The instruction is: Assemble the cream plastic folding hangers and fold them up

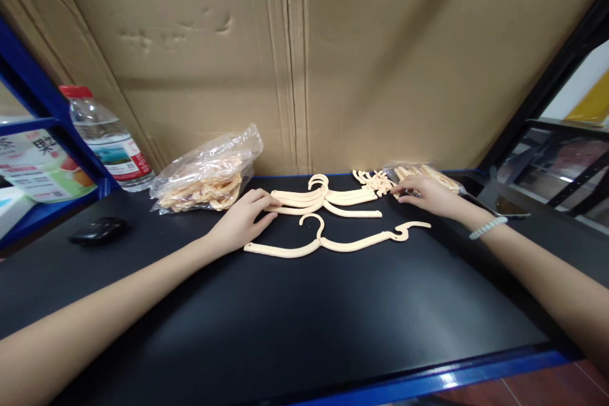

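Several cream plastic clothes hangers (304,202) lie stacked on the black table, hooks pointing away from me. My left hand (242,221) is closed on the left arm of the front hanger in that stack, thumb below and fingers above. Nearer to me lies a single hanger (352,245), with a small curved piece (404,229) at its right end. My right hand (428,195) is at the right edge of a pile of small cream hook pieces (373,181). Its fingertips are drawn together; whether a piece is between them is hidden.
A clear bag of cream parts (204,181) lies at the back left, another bag (432,174) behind my right hand. A water bottle (111,139) and black mouse (98,230) are at left. A dark phone-like object (511,206) lies right. Cardboard (214,63) walls the back.
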`<state>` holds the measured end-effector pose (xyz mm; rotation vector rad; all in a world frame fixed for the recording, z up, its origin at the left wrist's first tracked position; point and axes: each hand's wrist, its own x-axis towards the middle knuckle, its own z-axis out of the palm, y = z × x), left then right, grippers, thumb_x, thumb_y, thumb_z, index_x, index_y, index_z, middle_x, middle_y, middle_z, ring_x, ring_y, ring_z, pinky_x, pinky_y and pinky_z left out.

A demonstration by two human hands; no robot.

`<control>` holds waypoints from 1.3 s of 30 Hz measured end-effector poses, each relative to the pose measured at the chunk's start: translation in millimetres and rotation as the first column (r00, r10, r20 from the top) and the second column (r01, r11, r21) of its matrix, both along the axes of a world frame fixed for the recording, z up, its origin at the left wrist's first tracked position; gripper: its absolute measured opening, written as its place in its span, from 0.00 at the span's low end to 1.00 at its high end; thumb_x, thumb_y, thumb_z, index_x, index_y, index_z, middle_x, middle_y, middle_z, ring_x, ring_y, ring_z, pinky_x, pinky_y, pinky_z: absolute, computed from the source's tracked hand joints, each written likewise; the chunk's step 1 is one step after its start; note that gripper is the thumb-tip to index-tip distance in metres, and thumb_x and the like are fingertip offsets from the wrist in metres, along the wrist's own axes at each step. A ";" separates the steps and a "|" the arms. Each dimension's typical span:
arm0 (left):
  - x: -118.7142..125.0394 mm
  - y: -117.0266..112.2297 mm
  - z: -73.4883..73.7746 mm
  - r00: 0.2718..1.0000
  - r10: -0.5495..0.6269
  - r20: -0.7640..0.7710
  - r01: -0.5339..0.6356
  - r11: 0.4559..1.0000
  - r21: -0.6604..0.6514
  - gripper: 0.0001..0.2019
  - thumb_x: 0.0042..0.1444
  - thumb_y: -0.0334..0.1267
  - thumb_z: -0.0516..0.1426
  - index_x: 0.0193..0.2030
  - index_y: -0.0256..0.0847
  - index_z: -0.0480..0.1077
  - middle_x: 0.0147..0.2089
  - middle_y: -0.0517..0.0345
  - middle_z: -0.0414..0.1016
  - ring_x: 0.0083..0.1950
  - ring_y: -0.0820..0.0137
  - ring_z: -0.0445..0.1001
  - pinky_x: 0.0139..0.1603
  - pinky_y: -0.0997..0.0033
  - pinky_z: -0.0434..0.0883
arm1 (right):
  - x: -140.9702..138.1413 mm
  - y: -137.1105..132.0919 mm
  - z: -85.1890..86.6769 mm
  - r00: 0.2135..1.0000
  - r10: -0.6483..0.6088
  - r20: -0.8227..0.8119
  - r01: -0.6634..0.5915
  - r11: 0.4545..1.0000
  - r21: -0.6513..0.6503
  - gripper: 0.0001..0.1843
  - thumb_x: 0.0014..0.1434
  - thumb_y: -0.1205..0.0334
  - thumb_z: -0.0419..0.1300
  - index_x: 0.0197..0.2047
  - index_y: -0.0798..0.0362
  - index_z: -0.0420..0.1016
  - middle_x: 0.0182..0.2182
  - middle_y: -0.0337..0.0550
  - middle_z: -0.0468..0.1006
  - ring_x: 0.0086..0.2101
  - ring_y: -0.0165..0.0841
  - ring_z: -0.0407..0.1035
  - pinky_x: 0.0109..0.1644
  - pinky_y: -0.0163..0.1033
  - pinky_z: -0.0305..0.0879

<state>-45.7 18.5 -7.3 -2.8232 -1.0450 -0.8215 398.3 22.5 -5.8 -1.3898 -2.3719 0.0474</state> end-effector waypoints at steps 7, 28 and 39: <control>0.3 2.3 0.9 1.000 -0.005 0.023 0.007 0.997 -0.073 0.11 0.63 0.41 0.50 0.42 0.41 0.72 0.42 0.52 0.70 0.43 0.65 0.72 0.47 0.61 0.71 | -9.2 -2.3 -1.0 1.000 0.027 -0.004 -0.027 0.997 0.074 0.15 0.61 0.54 0.53 0.39 0.50 0.79 0.37 0.49 0.78 0.40 0.43 0.71 0.47 0.51 0.67; 18.5 -21.5 13.1 0.914 0.161 0.373 -0.027 0.940 -0.339 0.09 0.62 0.44 0.52 0.36 0.42 0.62 0.33 0.57 0.76 0.34 0.69 0.75 0.34 0.69 0.71 | 0.6 2.1 0.7 0.999 0.038 0.002 -0.038 0.999 0.025 0.15 0.60 0.57 0.53 0.41 0.49 0.80 0.39 0.50 0.77 0.42 0.43 0.71 0.49 0.51 0.67; 28.9 -34.2 8.9 0.689 0.255 0.678 0.195 0.836 -0.512 0.09 0.57 0.42 0.58 0.35 0.41 0.63 0.35 0.56 0.79 0.33 0.71 0.72 0.38 0.67 0.69 | 12.3 2.4 9.5 0.998 0.015 0.064 -0.018 0.999 0.038 0.16 0.58 0.61 0.53 0.45 0.48 0.79 0.42 0.49 0.76 0.44 0.44 0.69 0.49 0.51 0.66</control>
